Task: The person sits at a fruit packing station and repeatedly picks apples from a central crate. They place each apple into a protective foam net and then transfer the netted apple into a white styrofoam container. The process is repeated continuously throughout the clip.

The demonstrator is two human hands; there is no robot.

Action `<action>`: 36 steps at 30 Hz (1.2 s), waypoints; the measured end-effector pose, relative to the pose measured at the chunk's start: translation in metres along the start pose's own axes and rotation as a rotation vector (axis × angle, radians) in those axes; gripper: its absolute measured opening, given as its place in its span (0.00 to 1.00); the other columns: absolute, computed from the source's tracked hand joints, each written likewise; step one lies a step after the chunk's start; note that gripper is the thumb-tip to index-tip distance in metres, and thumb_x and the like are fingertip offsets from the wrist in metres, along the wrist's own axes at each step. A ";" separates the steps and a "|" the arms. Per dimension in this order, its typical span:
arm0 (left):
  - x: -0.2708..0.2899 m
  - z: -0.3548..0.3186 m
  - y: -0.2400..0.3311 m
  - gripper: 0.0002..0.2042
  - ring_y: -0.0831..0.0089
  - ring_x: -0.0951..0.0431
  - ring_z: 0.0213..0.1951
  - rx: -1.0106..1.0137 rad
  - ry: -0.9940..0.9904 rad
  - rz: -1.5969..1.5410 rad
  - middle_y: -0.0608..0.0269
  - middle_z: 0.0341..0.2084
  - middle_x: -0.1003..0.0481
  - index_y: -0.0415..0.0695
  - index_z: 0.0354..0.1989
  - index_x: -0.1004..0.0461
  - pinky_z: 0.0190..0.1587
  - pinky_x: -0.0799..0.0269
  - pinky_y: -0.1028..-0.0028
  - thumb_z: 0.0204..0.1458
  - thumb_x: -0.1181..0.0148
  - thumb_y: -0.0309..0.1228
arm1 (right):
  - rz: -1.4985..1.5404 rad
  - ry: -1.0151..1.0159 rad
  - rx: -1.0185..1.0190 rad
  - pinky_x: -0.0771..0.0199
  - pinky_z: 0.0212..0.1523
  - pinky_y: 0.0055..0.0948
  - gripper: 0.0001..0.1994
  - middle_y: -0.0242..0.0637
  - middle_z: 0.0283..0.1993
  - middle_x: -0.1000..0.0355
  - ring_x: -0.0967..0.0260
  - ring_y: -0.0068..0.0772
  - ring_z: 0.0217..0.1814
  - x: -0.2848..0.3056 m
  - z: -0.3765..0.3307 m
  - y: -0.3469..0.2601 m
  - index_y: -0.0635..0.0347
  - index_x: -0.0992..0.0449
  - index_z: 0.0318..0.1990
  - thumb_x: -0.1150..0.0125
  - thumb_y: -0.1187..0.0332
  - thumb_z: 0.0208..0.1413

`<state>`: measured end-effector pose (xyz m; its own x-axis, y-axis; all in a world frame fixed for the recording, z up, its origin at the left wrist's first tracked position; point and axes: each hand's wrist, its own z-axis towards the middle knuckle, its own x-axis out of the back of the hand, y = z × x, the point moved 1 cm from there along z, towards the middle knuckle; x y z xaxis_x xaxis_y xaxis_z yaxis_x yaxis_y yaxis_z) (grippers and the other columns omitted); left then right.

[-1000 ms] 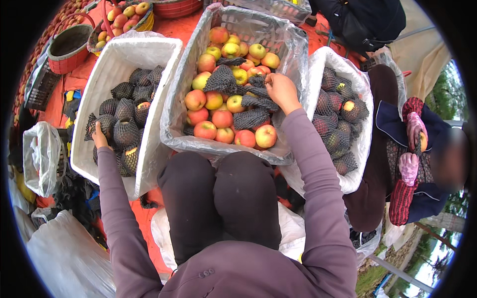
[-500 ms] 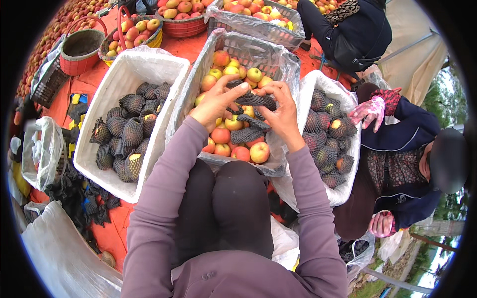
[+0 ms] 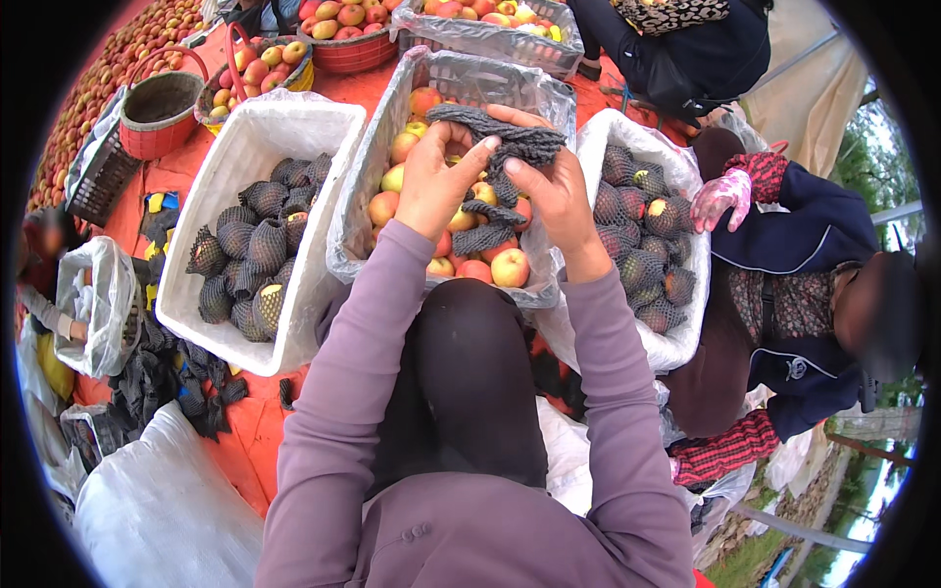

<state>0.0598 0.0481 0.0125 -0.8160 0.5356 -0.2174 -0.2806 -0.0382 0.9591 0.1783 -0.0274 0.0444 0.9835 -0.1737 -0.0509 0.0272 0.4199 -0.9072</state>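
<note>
Both my hands are raised over a lined crate [image 3: 345, 240] of red and yellow apples [image 3: 510, 267]. Between them is a bunched dark grey foam net sleeve [image 3: 515, 142], its far end stretched across the fingertips. My left hand [image 3: 438, 181] pinches its left side. With thumb and fingers, my right hand [image 3: 557, 196] grips the right side. Whether an apple is inside the sleeve cannot be seen. More loose foam net sleeves [image 3: 483, 236] lie on the apples just below my hands.
White bins of netted apples flank the crate, one at left [image 3: 186, 294], one at right [image 3: 686, 323]. A co-worker's pink-gloved hand [image 3: 722, 200] rests at the right bin's edge. Red baskets [image 3: 157, 127] stand far left. Loose sleeves [image 3: 147, 377] lie near a white sack [image 3: 162, 500].
My hands have moved slightly farther away, and the foam net now bunches upward between them. The co-worker's lower arm has shifted. Another person's arm now shows at the far-left plastic bag.
</note>
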 end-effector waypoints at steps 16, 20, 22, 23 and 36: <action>0.029 0.016 -0.009 0.12 0.88 0.35 0.23 0.068 0.126 -0.284 0.72 0.19 0.33 0.45 0.23 0.35 0.26 0.37 0.85 0.54 0.43 0.36 | -0.243 -0.056 -0.124 0.30 0.41 0.21 0.12 0.34 0.42 0.31 0.31 0.21 0.40 -0.019 0.018 0.020 0.65 0.29 0.39 0.35 0.74 0.47; 0.021 0.017 -0.016 0.19 0.82 0.33 0.29 0.025 0.094 -0.086 0.64 0.28 0.32 0.39 0.32 0.35 0.31 0.35 0.83 0.47 0.37 0.43 | -0.428 0.108 -0.034 0.30 0.35 0.15 0.08 0.30 0.35 0.32 0.32 0.15 0.33 -0.016 0.018 0.033 0.65 0.26 0.35 0.36 0.77 0.46; 0.016 0.009 -0.007 0.27 0.78 0.33 0.35 -0.009 -0.017 0.076 0.58 0.35 0.33 0.36 0.37 0.38 0.33 0.34 0.81 0.41 0.32 0.44 | -0.353 0.097 -0.095 0.29 0.35 0.17 0.10 0.28 0.34 0.33 0.32 0.16 0.34 -0.014 0.020 0.035 0.65 0.26 0.36 0.35 0.78 0.45; 0.016 0.008 -0.009 0.26 0.78 0.32 0.34 -0.032 -0.022 0.045 0.59 0.34 0.33 0.36 0.36 0.37 0.34 0.33 0.80 0.41 0.31 0.42 | -0.307 0.040 -0.112 0.29 0.37 0.17 0.10 0.28 0.36 0.33 0.32 0.17 0.35 -0.013 0.019 0.032 0.65 0.26 0.36 0.35 0.79 0.45; 0.034 0.011 -0.005 0.05 0.82 0.29 0.23 0.028 0.083 -0.046 0.70 0.23 0.28 0.40 0.34 0.31 0.25 0.34 0.79 0.51 0.43 0.27 | -0.788 0.020 0.409 0.30 0.47 0.28 0.10 0.43 0.42 0.32 0.31 0.34 0.45 0.001 0.026 0.005 0.59 0.29 0.35 0.42 0.81 0.43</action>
<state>0.0391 0.0755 0.0018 -0.8421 0.4640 -0.2749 -0.3058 0.0091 0.9521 0.1844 -0.0026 0.0504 0.6491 -0.5603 0.5145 0.7604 0.4567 -0.4618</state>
